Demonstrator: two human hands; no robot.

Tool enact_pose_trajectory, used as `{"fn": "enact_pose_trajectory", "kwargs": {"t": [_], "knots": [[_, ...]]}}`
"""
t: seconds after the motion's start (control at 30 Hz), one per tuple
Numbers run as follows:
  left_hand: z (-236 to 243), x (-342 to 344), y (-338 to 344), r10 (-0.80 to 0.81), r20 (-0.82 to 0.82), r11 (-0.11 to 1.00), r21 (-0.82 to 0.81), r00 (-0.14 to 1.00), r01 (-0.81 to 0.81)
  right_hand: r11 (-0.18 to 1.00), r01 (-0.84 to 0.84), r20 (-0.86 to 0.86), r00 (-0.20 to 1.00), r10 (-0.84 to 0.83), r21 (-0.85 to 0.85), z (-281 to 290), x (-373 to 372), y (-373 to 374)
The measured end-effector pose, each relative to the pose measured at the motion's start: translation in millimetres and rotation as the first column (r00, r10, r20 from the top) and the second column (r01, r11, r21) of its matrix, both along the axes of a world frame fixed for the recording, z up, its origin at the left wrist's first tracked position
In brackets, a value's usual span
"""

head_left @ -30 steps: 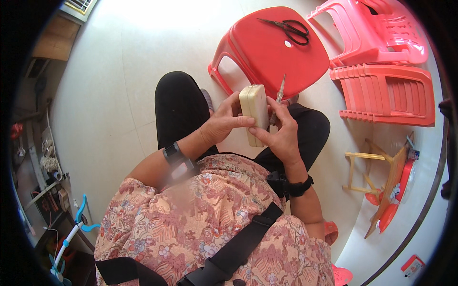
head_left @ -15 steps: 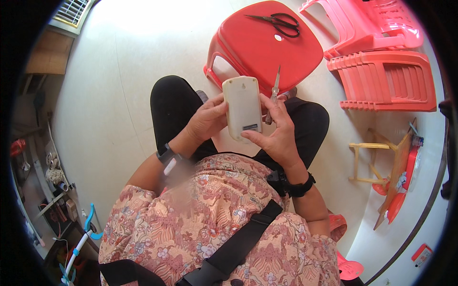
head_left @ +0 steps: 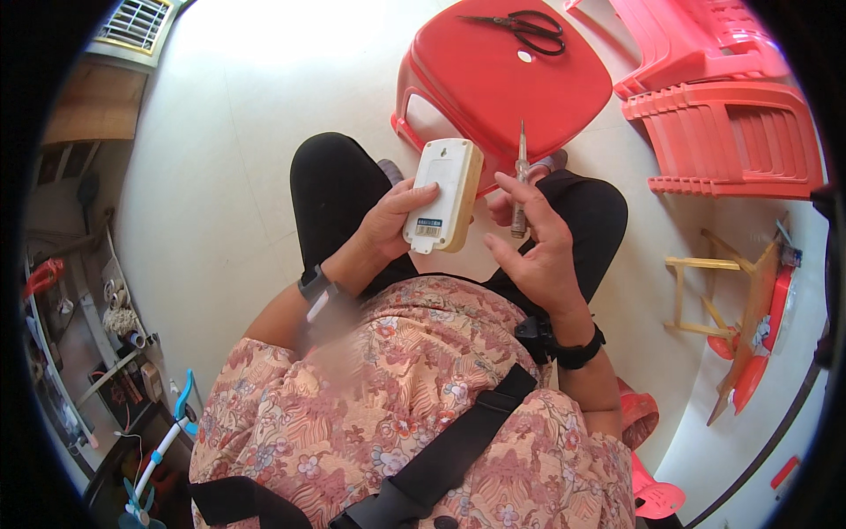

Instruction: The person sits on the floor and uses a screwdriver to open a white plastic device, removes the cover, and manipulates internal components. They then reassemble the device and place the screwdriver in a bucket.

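At far left, cluttered shelving (head_left: 84, 335) runs along the wall, with a blue-and-white handled item (head_left: 172, 432) leaning on the floor below it. A vent grille (head_left: 132, 22) sits at top left. The floor (head_left: 238, 150) is pale and smooth.

The person is seated, black-trousered knees raised, wearing a floral top (head_left: 397, 397) crossed by a black strap (head_left: 441, 450). The left wrist carries a dark band (head_left: 315, 284).

The left hand (head_left: 392, 220) is closed around a cream-white rectangular plastic device (head_left: 443, 194), thumb on its rear face and fingers wrapped behind its left edge. The device is held upright above the lap, between the knees, its back towards the camera; a small label sits near its lower end and a keyhole slot near its top. It stands just in front of the near edge of the red stool.

The right hand (head_left: 533, 242), just beside the device and not touching it, holds a slim screwdriver (head_left: 520, 181) upright, tip up, pinched between thumb and fingers; the remaining fingers are loosely spread. The right wrist bears a black band (head_left: 573, 348).

Beyond the hands stands a red plastic stool (head_left: 515, 79) with black scissors (head_left: 520, 26) lying on its seat. To the right, a stack of red plastic chairs (head_left: 723, 132) lies on its side. Further right, a small wooden frame (head_left: 714, 291) rests on the floor beside red items.
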State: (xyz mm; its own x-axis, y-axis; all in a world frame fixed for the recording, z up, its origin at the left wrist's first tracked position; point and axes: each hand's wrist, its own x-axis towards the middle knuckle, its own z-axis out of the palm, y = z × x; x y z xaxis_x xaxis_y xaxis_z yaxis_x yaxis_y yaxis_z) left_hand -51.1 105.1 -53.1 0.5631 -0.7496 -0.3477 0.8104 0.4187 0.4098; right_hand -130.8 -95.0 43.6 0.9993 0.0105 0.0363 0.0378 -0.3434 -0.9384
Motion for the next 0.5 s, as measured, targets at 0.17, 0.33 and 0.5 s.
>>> {"fn": "enact_pose_trajectory", "kwargs": {"t": [0.17,0.33,0.5], "knots": [[1,1,-1,-0.012,-0.022,1.000,0.025,1.000,0.013,0.987,0.086,-0.049,0.996,-0.080,0.137,-3,-9,-8],[4,1,-4,0.014,0.029,0.997,0.070,0.999,-0.016,0.984,0.130,-0.050,0.991,-0.125,0.124,7,-18,-23],[4,0,-8,0.010,0.133,0.998,0.063,0.991,-0.019,0.986,0.161,0.039,0.986,-0.163,0.051,11,-19,-26]]}}
